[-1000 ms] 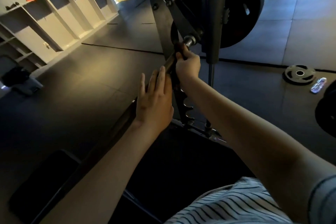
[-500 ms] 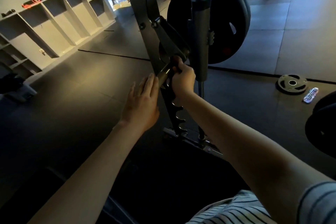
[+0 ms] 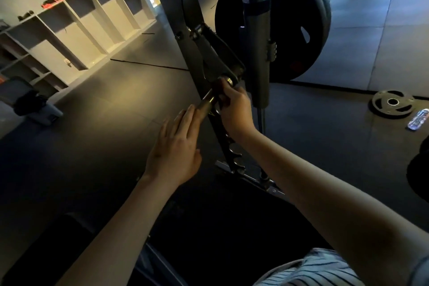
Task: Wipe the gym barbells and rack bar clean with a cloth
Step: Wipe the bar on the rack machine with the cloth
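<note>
Wiping well, we wrap the dark cloth (image 3: 217,88), gripped in the curled fingers of our right hand (image 3: 236,109), fully round the barbell bar (image 3: 207,101) beside its collar (image 3: 229,81) and twist, while our left hand (image 3: 175,153), fingers straight, steadies the bar just behind.

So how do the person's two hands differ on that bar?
The left hand lies flat, fingers straight; the right hand is curled in a grip. The left hand sits nearer the person along the bar; the right hand is farther up it. The right hand seems to press a dark cloth to the bar; the left hand holds nothing. Both are bare, at the same bar.
</note>
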